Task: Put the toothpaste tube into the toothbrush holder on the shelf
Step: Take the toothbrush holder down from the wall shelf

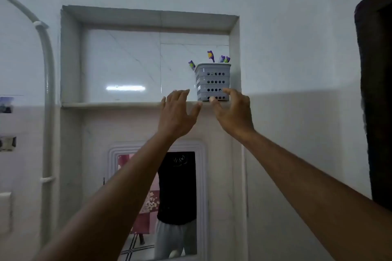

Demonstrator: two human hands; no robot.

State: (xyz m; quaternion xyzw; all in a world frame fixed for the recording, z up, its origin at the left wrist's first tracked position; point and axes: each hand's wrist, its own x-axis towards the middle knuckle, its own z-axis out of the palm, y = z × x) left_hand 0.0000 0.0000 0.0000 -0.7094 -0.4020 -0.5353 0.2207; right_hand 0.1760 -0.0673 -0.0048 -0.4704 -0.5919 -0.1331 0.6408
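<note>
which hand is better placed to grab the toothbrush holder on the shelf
Probably the right hand: its open fingers already flank the toothbrush holder, thumb at its base. The left hand is open beside it, further left.

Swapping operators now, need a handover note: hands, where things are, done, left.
Left hand: open, empty, raised just left of the holder.
Right hand: open, empty, at the holder's lower right; a fingertip overlaps its base, but contact is unclear.
Holder: upright at the right end of the shelf, toothbrushes sticking out.
Toothpaste: not visible, neither in a hand nor above the holder's rim.
Done: cannot confirm.
Left: find the tube and check the holder.
</note>
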